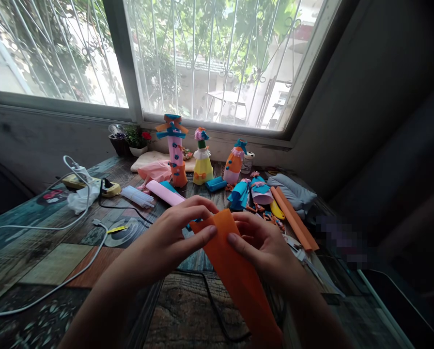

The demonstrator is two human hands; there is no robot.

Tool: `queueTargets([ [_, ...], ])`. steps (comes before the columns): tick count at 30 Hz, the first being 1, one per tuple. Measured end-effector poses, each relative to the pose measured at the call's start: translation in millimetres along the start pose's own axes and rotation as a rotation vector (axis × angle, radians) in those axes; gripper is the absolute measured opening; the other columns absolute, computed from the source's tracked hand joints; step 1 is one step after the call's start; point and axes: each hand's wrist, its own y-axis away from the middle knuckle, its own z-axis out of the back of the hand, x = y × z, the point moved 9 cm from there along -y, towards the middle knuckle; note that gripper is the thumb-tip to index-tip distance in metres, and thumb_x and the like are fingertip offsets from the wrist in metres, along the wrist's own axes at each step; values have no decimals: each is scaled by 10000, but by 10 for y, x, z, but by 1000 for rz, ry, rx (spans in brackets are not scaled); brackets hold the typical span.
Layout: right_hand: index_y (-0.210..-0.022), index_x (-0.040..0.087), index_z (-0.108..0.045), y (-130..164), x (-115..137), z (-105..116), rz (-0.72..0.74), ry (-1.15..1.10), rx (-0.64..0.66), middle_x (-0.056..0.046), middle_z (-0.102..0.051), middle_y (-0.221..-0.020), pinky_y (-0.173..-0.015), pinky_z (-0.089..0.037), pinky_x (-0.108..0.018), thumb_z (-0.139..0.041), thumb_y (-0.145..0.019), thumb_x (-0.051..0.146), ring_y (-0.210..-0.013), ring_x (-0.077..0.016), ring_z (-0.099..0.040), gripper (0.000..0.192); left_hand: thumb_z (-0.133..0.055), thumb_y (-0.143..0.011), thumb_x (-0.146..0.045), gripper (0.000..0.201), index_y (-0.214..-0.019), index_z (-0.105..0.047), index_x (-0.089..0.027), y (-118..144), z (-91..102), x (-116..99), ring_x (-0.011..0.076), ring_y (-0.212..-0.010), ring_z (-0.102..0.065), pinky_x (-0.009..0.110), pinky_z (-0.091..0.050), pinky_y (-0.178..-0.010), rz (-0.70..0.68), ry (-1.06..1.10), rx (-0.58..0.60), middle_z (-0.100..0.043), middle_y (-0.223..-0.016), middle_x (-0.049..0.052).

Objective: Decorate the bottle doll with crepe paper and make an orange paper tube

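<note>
An orange paper strip (pixel 235 271) is pinched at its top by the left hand (pixel 169 237) and right hand (pixel 264 247), just before the paper dolls (pixel 202 160).

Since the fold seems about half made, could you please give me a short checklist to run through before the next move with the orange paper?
1. Both hands on the orange paper: ok; left hand and right hand pinch its upper end.
2. Top corner visible: ok, between the thumbs.
3. Edges lined up: cannot tell, fingers cover them.
4. Black cable away from the paper: not ok, it runs under it.
5. Spare orange roll nearby: ok, beside the right hand.
</note>
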Motion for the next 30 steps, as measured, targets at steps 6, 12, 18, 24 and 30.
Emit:
queueTargets([
  [6, -1034, 238, -647, -13, -6, 12, 11, 20, -15, -28, -698, -916, -737, -527, -322, -620, -837, 294, -816, -188, -663, 206, -551, -884, -283, 92, -889, -620, -222, 27, -20, 18, 136, -992, -569, 161, -435, -852, 35, -10, 38, -601, -1074, -12],
  [12, -1015, 251, -657, -3, 7, 24, 10, 23, -27, -19, -699, -899, -736, -522, -328, -627, -829, 300, -786, -178, -650, 195, -538, -897, -272, 87, -933, -607, -234, 32, -53, 56, 126, -1018, -550, 160, -412, -884, 38, 7, 73, -593, -1081, -29],
  [18, -1014, 242, -655, -6, -36, 40, -17, -3, -37, -23, -696, -853, -707, -526, -320, -638, -819, 323, -722, -159, -618, 212, -539, -899, -262, 79, -936, -606, -244, 51, -47, 75, 123, -1017, -553, 156, -418, -882, 20, 21, 77, -589, -1078, -36],
  [24, -1019, 245, -652, -13, -70, 61, -34, -14, -53, -23, -691, -840, -694, -528, -328, -646, -812, 341, -697, -156, -607, 229, -542, -896, -279, 97, -941, -620, -241, 45, -62, 72, 124, -958, -570, 165, -431, -855, 22, 25, 89, -615, -1028, -34],
  [30, -1025, 261, -642, -26, -26, 88, 38, 29, -82, -17, -685, -903, -736, -511, -325, -640, -819, 322, -802, -172, -625, 215, -548, -878, -332, 148, -828, -626, -216, 22, -17, 146, 127, -746, -582, 188, -458, -688, 91, 10, 44, -640, -793, -30],
])
